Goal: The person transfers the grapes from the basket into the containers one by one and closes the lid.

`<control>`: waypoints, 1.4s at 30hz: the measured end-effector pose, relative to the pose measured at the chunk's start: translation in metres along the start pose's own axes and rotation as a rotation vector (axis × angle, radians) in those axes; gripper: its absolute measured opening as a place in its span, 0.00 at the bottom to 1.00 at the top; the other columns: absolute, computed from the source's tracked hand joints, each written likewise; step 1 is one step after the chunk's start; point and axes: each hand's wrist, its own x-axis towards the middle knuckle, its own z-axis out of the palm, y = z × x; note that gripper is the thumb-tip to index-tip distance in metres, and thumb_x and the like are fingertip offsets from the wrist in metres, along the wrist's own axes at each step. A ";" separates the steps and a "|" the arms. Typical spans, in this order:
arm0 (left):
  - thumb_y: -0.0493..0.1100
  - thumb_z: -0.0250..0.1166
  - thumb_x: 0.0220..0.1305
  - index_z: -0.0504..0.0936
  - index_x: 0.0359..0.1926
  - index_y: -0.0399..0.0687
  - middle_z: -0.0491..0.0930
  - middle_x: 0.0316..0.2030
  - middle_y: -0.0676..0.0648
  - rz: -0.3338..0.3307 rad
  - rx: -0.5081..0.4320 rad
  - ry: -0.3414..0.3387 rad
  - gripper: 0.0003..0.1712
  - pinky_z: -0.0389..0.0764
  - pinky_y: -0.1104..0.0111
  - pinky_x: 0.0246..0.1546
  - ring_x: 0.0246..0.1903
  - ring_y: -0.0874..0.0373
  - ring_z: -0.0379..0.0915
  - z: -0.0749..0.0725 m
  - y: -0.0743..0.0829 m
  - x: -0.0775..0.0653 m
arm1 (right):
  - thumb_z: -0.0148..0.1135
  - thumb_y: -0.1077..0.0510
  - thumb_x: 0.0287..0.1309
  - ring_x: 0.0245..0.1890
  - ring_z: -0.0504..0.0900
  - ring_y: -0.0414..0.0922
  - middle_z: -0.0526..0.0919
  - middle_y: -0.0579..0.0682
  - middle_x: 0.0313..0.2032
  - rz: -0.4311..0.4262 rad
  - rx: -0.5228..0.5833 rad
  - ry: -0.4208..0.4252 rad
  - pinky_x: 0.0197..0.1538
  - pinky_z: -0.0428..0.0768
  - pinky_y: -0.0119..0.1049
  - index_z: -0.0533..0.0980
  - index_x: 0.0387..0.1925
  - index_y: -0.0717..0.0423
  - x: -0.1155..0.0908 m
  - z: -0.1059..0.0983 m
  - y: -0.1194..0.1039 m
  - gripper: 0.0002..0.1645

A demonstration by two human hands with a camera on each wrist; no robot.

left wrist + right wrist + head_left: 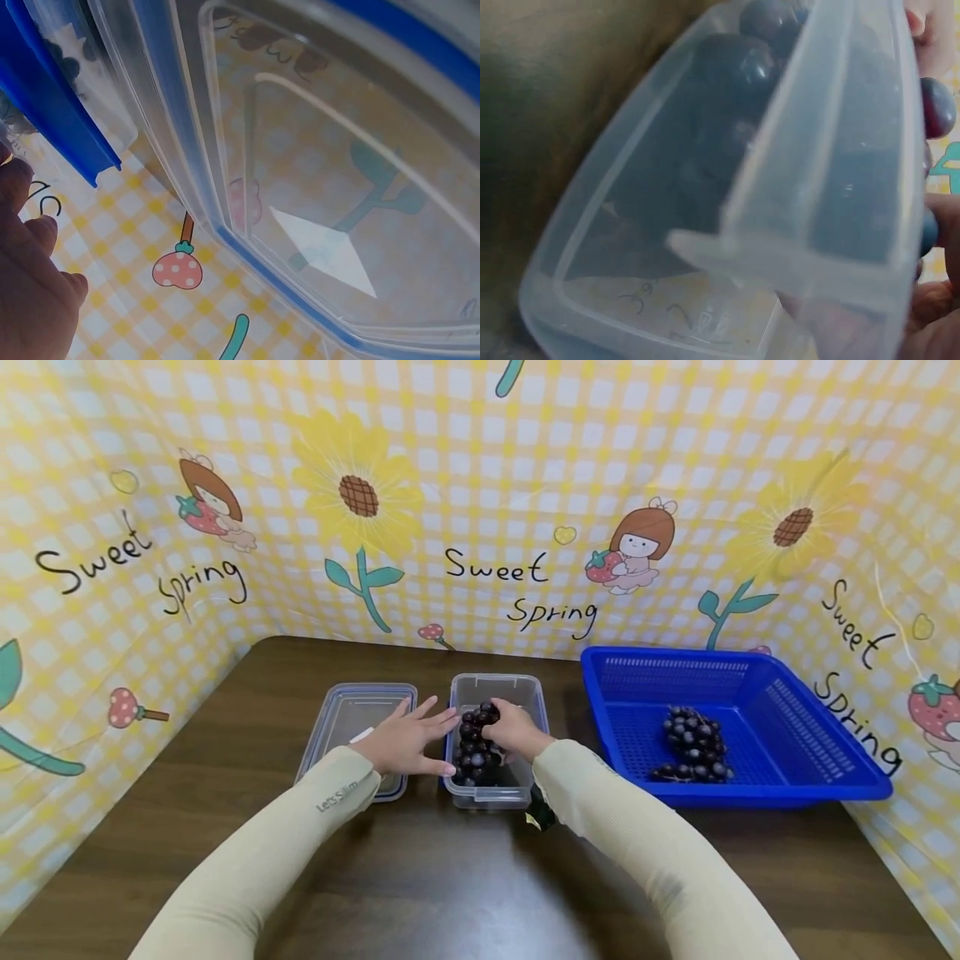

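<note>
A bunch of dark grapes (474, 747) lies in a clear plastic container (498, 796). My right hand (513, 731) reaches over the container's right side and grips the bunch near its far end. Through the clear wall in the right wrist view, dark grapes (735, 67) show beside the fingers. My left hand (408, 742) is held with spread fingers at the container's left rim, its thumb tip close to the grapes. Beneath that hand lies a clear lid (341, 714) with a blue seal, partly covered by the wrist.
A blue perforated basket (618, 727) stands at the right of the brown table (450, 885), with more dark grapes (693, 735) inside. A small dark object (538, 817) sits by the right cuff. A yellow checked cloth (480, 468) rises behind the table.
</note>
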 end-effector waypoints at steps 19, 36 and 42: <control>0.67 0.56 0.62 0.56 0.73 0.44 0.52 0.72 0.44 -0.003 -0.010 0.000 0.48 0.38 0.35 0.64 0.72 0.39 0.36 0.000 -0.001 0.001 | 0.53 0.57 0.62 0.67 0.63 0.53 0.63 0.60 0.68 -0.093 -0.201 -0.078 0.66 0.64 0.44 0.59 0.70 0.64 0.005 -0.007 -0.015 0.36; 0.68 0.58 0.61 0.57 0.72 0.42 0.52 0.72 0.42 -0.003 -0.031 -0.021 0.50 0.38 0.35 0.64 0.71 0.38 0.38 0.002 -0.002 0.002 | 0.51 0.45 0.69 0.57 0.74 0.61 0.62 0.62 0.68 -0.136 -0.138 -0.326 0.55 0.74 0.54 0.56 0.72 0.56 0.002 -0.092 0.005 0.37; 0.68 0.58 0.61 0.57 0.73 0.42 0.52 0.72 0.42 0.005 -0.025 -0.006 0.50 0.39 0.35 0.64 0.71 0.37 0.40 0.003 -0.003 0.005 | 0.49 0.46 0.71 0.58 0.74 0.59 0.67 0.63 0.65 -0.096 -0.085 -0.293 0.58 0.73 0.52 0.56 0.72 0.56 -0.008 -0.134 0.018 0.35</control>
